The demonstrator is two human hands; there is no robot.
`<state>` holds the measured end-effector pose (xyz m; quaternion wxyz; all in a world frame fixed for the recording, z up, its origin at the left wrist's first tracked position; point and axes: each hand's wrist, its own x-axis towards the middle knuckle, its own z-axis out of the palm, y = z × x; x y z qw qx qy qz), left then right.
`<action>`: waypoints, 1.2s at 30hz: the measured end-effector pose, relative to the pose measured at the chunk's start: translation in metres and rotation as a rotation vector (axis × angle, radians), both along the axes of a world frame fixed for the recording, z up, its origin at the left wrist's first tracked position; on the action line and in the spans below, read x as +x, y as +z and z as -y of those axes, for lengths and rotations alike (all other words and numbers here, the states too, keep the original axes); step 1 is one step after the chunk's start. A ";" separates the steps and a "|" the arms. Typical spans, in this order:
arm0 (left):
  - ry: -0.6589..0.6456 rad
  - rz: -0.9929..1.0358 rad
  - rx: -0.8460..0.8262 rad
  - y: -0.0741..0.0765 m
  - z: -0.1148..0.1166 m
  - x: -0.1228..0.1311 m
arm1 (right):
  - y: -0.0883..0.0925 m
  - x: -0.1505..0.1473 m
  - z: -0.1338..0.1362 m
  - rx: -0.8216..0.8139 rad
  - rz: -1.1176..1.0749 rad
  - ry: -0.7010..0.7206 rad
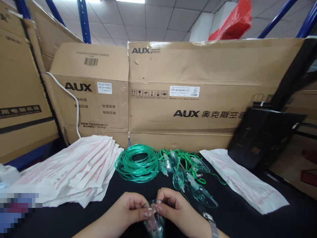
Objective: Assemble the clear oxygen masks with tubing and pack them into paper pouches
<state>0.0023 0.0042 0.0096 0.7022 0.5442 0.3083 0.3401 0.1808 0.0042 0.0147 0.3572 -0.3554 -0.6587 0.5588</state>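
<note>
A clear, green-tinted oxygen mask (155,224) is between my hands at the bottom middle of the head view, its lower part cut off by the frame. My left hand (135,207) pinches its upper edge from the left. From the right, my right hand (170,205) grips the same edge with thumb and bent fingers, the thumbs almost meeting. A small whitish piece shows at the thumb tips, too small to make out. Beyond my hands lie several more clear masks (200,191) with green elastic straps (189,162). Beside them sits a coil of green tubing (138,163).
White printed pouches (81,168) are piled at left, and a single white pouch (245,180) lies at right on the black tabletop (114,215). Cardboard boxes (183,72) wall off the back. A black box (264,138) stands back right. A white cable (78,109) hangs at left.
</note>
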 end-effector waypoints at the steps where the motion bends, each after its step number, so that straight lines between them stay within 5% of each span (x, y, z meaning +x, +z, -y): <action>1: 0.005 -0.005 0.003 0.001 0.000 0.000 | 0.001 0.000 0.000 0.000 -0.015 -0.008; 16: 0.175 -0.094 0.141 -0.005 0.000 0.001 | 0.000 -0.001 0.000 0.002 -0.090 -0.069; 36: 0.152 -0.017 0.102 -0.009 0.000 0.005 | 0.006 0.000 0.003 0.117 0.067 -0.150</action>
